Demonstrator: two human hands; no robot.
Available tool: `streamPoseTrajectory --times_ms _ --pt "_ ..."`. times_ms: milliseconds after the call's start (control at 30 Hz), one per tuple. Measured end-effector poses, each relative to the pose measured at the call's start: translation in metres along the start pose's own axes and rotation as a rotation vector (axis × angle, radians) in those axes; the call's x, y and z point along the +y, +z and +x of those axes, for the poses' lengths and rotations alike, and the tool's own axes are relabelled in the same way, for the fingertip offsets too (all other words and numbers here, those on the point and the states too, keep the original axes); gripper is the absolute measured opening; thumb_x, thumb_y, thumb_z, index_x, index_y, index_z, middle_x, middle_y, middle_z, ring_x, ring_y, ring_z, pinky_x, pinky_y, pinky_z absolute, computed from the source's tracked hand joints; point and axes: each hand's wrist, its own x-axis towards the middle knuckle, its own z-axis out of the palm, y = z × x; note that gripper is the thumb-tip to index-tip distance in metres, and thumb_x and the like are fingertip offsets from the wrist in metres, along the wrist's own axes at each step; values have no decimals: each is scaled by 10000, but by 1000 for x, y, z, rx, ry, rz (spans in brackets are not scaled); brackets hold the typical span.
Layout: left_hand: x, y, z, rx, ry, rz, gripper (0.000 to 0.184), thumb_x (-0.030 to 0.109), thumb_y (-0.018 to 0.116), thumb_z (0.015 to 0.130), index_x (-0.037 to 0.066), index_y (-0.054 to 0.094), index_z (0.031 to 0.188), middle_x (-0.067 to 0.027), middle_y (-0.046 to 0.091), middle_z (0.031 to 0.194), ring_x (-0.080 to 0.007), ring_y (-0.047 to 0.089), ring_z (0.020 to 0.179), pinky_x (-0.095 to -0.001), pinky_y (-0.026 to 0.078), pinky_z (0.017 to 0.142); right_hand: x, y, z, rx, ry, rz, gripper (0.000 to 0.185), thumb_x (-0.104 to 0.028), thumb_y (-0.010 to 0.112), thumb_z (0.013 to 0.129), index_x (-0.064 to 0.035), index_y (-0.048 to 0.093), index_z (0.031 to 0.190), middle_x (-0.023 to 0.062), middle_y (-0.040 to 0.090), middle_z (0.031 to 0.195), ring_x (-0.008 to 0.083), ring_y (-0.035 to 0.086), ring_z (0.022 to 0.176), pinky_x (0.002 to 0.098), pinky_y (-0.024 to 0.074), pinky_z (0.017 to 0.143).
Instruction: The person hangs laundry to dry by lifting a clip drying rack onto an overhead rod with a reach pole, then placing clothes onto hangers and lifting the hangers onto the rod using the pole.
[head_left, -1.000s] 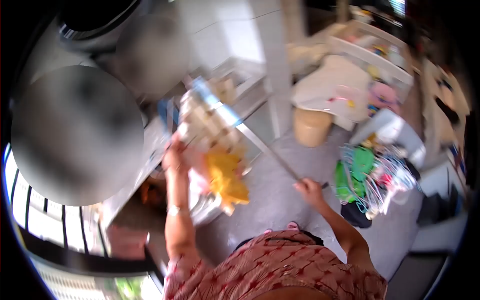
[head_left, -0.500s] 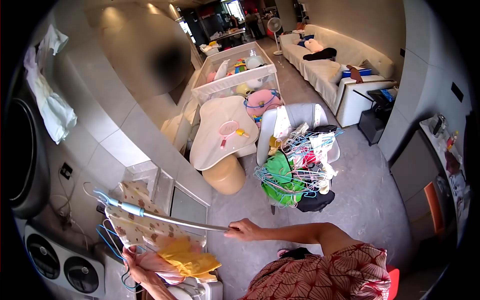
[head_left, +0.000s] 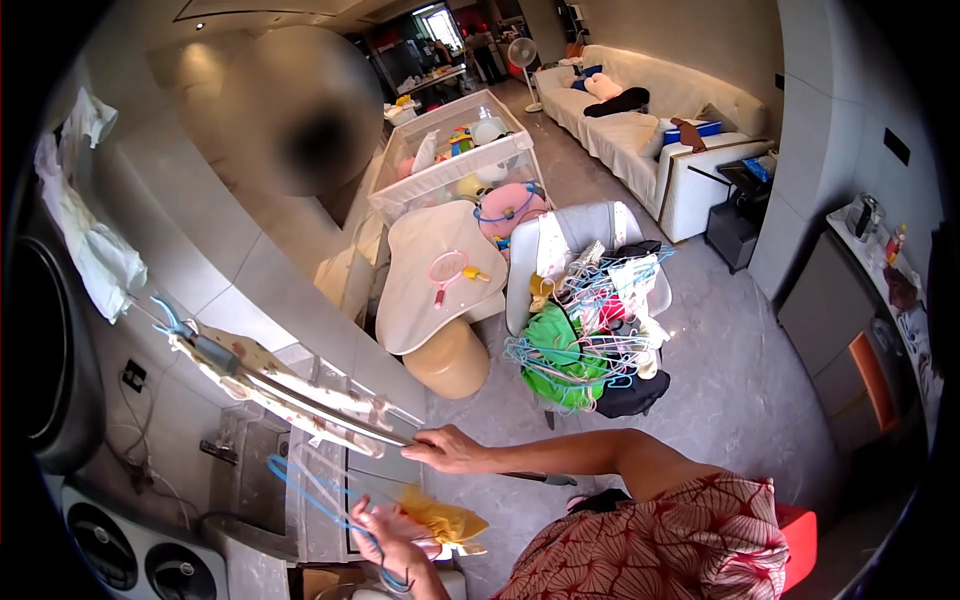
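Note:
My right hand [head_left: 445,450] is closed around a metal clothes pole [head_left: 320,408], which slants up to the left. Its blue forked tip [head_left: 172,318] is up near a hanging white garment [head_left: 95,245]. A cream patterned garment [head_left: 270,385] hangs at the forked end and along the pole, its hanger mostly hidden. Lower down, my left hand [head_left: 385,540] grips blue clothes hangers [head_left: 310,492]. Beside that hand hang yellow cloth [head_left: 445,520] and some pale pink cloth [head_left: 415,525], partly covered by the fingers.
Ahead, a grey chair [head_left: 525,250] bears a heap of hangers and clothes. Left of it stand a cream table [head_left: 420,300] with a toy racket and a round tan stool [head_left: 450,360]. A playpen [head_left: 450,160] and sofa [head_left: 690,100] lie beyond. Black-and-white appliances stand at left.
The pole's forked end has risen and moved left, carrying the patterned garment. My left hand, with the hangers and yellow cloth, has moved right and away from that garment.

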Motion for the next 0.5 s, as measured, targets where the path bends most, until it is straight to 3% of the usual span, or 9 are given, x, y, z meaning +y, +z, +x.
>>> streamPoseTrajectory --times_ms 67,100,200,233,367,500 --pt "-18 10 0 -56 119 -53 231 253 500 885 46 534 980 -64 521 1070 -181 481 947 -314 433 748 4 11 1 -2 -156 -86 213 -221 535 838 -12 573 849 104 546 659 218 567 551 307 436 495" --pt "-21 9 5 -138 113 -53 227 239 501 884 37 518 986 -88 454 1222 -211 436 1072 -338 424 823 8 15 2 38 -380 -252 172 -159 526 826 -40 561 945 98 549 736 227 577 569 310 464 504" --pt "-17 16 15 -146 141 -45 228 237 498 885 34 508 987 -85 461 1212 -217 440 1067 -355 417 847 11 21 4 171 -560 -433 195 -142 529 819 -89 553 1005 92 554 771 213 583 578 312 475 511" --pt "-19 15 18 -125 133 -70 290 283 482 892 19 517 1005 -132 484 1204 -232 440 1089 -384 341 935 11 20 4 153 -534 -412 202 -119 526 817 -111 553 1017 83 556 750 206 590 584 306 478 506" --pt "-16 11 26 -32 61 -221 345 349 448 898 29 474 1025 -104 453 1240 -226 453 1070 -384 461 836 4 5 7 82 -415 -382 210 -96 533 804 -92 551 1014 71 560 722 202 594 591 297 484 500" --pt "-13 27 21 -57 154 -198 309 291 428 907 -3 493 976 -111 451 1237 -231 447 1069 -361 416 862 17 12 15 189 -566 -488 283 -70 525 766 -88 508 1048 91 556 761 251 574 592 329 460 478"
